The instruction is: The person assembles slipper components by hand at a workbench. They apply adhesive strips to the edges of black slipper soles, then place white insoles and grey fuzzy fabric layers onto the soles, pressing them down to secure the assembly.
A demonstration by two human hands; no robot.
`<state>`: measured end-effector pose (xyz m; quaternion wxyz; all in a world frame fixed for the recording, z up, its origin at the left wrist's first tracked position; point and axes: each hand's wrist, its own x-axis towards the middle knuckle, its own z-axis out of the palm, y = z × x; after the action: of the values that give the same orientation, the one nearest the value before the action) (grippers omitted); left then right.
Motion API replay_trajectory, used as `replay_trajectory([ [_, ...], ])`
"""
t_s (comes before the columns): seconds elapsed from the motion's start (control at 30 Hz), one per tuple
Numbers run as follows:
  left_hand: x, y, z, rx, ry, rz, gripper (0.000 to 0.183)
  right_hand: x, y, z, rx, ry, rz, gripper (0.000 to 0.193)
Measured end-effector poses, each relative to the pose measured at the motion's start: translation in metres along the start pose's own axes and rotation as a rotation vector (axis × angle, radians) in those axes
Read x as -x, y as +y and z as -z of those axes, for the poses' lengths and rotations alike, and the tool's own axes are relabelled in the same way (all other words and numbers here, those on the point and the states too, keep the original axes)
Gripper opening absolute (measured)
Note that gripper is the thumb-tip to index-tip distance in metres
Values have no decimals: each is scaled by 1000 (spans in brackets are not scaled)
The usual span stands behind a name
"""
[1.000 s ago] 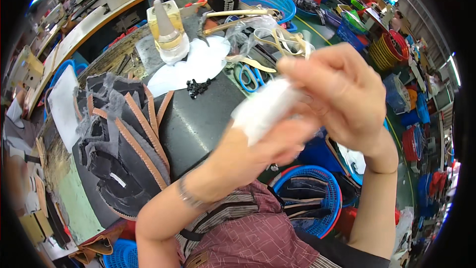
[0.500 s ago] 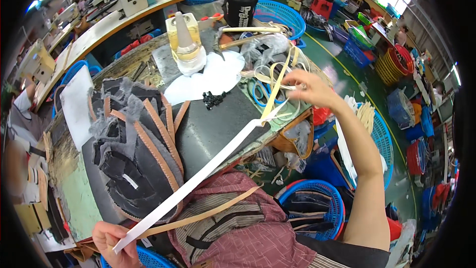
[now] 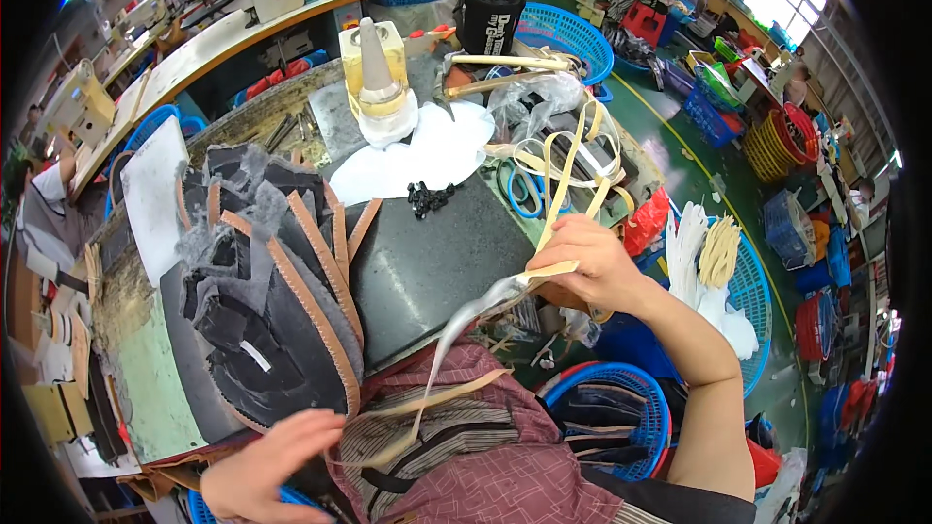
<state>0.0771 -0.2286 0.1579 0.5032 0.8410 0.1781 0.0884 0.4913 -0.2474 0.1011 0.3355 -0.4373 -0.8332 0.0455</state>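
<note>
My right hand (image 3: 590,257) is closed on a flat cream tape (image 3: 555,196), over the bench's near right edge. This tape runs up into a loose coil. A white strip (image 3: 454,330), smeared by motion, hangs in a curve from the same hand toward my lap. My left hand (image 3: 277,461), at the lower left, has its fingers stretched out and holds nothing. A tan strip (image 3: 456,390) crosses my lap beside it. Nearest that hand on the bench lies a stack of dark grey fuzzy-lined pieces with stitched brown bands (image 3: 309,315).
Scissors with blue handles (image 3: 524,192) lie under the tape coil. A black slab (image 3: 427,267) bears small black bits (image 3: 427,198). Behind stand a grey cone on a yellowish block (image 3: 374,73) and a dark-sleeved bottle (image 3: 488,15). Blue baskets (image 3: 662,427) stand below the bench.
My left hand has let go of the white strip's lower end and opened. The strip has gone from taut to slack. My right hand has moved nearer and lower, closed on the tape.
</note>
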Motion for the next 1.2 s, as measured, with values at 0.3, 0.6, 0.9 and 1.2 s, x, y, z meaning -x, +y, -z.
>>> replay_trajectory([
  [0.3, -228, -23, -94, -243, 602, -302, 36, 16, -10, -5, 142, 105, -58, 21],
  [0.6, -278, -64, -116, 827, 456, 295, 11, 53, -6, -15, 663, 62, 90, 17],
  [0.9, -236, -49, -89, 976, 554, 82, 14, 74, -15, 12, 211, -173, -228, 40],
  [1.2, -217, -17, -110, 901, 585, -268, 54, -5, -60, 16, 160, -83, -128, 24],
])
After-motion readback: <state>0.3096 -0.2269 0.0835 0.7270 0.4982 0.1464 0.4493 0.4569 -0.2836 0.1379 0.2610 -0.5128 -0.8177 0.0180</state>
